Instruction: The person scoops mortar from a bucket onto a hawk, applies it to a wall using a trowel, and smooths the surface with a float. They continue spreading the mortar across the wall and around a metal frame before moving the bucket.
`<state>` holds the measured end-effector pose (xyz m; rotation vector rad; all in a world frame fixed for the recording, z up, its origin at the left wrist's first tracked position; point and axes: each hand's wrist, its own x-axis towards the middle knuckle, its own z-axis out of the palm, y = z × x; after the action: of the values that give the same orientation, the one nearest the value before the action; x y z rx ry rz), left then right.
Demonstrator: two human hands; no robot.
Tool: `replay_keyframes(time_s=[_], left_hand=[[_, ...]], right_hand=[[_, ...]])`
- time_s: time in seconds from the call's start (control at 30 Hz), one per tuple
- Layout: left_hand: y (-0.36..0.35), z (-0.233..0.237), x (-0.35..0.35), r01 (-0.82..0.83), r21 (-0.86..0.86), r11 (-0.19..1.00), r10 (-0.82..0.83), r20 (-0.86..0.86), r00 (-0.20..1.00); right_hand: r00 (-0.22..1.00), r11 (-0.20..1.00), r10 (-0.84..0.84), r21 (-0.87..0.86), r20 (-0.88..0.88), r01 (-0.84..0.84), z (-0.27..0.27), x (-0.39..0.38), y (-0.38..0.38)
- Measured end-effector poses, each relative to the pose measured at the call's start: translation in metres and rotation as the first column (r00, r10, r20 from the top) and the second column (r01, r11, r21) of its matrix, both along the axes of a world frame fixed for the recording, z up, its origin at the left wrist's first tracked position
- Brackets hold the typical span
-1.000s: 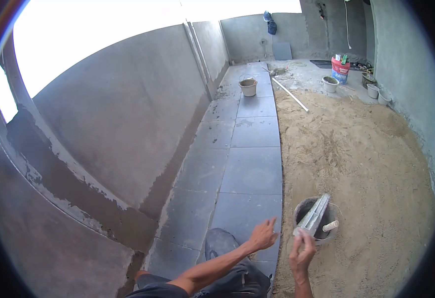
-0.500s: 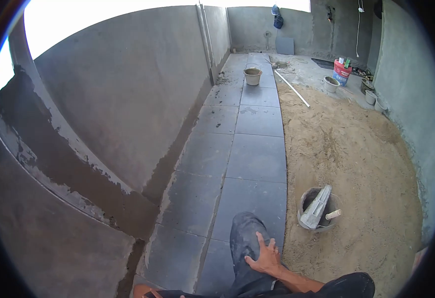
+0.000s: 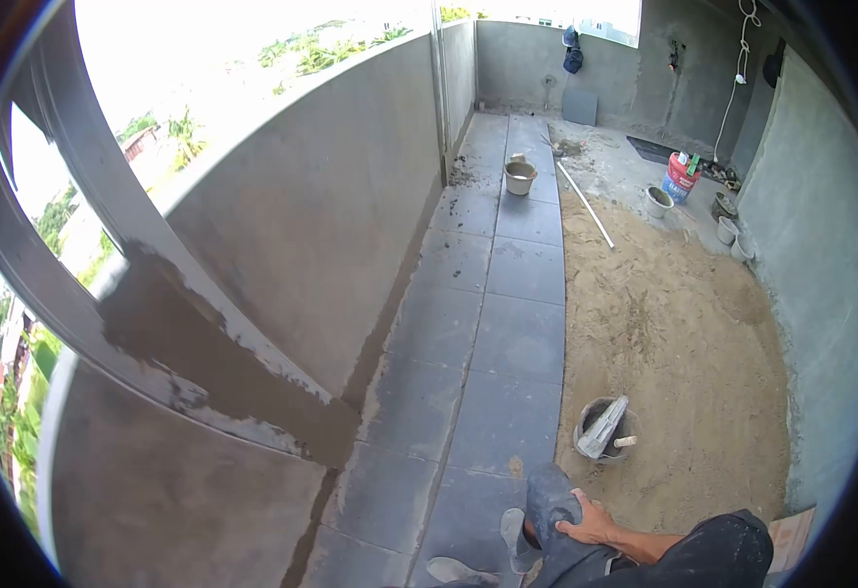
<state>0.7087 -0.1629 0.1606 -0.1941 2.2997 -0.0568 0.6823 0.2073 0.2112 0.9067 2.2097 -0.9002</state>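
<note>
My right hand rests on the dark trouser knee, thumb and fingers apart over the cloth, with no tool in it. My left hand is out of view. Beyond the knee, a bucket stands on the sand. A grey, cement-coated tool leans out of this bucket, and a pale handle sticks out beside it. Below me, grey shoes stand on the large dark floor tiles.
Sand covers the right side of the floor. A white pipe lies by the tiles. A mortar bucket stands farther along them; a red and blue pail is near the right wall. A low plastered wall bounds the left.
The view has tilted up and swung left, showing greenery beyond the wall. The knee and my right hand on it appear lower and farther right. Shoes have come into view.
</note>
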Motion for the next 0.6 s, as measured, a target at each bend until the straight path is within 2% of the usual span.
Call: replay_keyframes(time_s=[0.03,0.07,0.13,0.17,0.23,0.3,0.37,0.43,0.5,0.53,0.57,0.6], left_hand=[[-0.002,0.003,-0.003,0.004,0.106,0.994,-0.011,0.068,0.998],[-0.005,0.01,-0.007,-0.008,0.2,0.98,-0.019,0.132,0.991],[-0.009,0.025,-0.016,-0.059,0.341,0.938,-0.032,0.257,0.966],[-0.009,0.036,-0.022,-0.099,0.414,0.905,-0.046,0.325,0.945],[-0.006,0.061,-0.042,-0.205,0.513,0.833,-0.068,0.464,0.883],[-0.006,0.082,-0.055,-0.324,0.549,0.77,-0.088,0.596,0.798],[-0.011,0.098,-0.064,-0.417,0.536,0.734,-0.11,0.699,0.706],[-0.018,0.11,-0.077,-0.476,0.508,0.718,-0.12,0.763,0.635],[-0.023,0.12,-0.086,-0.51,0.482,0.712,-0.123,0.802,0.585],[-0.022,0.124,-0.091,-0.519,0.472,0.712,-0.126,0.814,0.568],[-0.02,0.128,-0.096,-0.528,0.464,0.711,-0.124,0.822,0.556],[-0.018,0.134,-0.101,-0.526,0.462,0.714,-0.125,0.823,0.554]], right_hand=[[0.998,0.997,0.004,-0.072,0.07,0.001,0.016,0.002,-0.001],[0.999,0.996,-0.007,-0.091,0.053,0.011,0.029,0.009,0.001],[0.997,0.937,-0.074,-0.339,0.028,0.079,0.051,0.031,0.011],[0.996,0.935,-0.087,-0.345,0.021,0.088,0.055,0.042,0.012],[0.975,0.869,-0.214,-0.446,0.051,0.214,0.064,0.074,0.017],[0.981,0.879,-0.191,-0.438,0.042,0.19,0.097,0.091,0.009],[0.973,0.855,-0.152,-0.47,0.173,0.217,0.13,0.091,0.005],[0.976,0.866,-0.16,-0.453,0.147,0.21,0.149,0.09,0.003],[0.996,0.92,-0.064,-0.383,0.069,0.086,0.162,0.089,0.005],[0.997,0.958,-0.064,-0.278,0.04,0.072,0.154,0.094,0.008],[0.997,0.955,-0.07,-0.286,0.042,0.079,0.156,0.095,0.013],[1.0,0.945,-0.019,-0.326,0.003,0.019,0.162,0.093,0.02]])
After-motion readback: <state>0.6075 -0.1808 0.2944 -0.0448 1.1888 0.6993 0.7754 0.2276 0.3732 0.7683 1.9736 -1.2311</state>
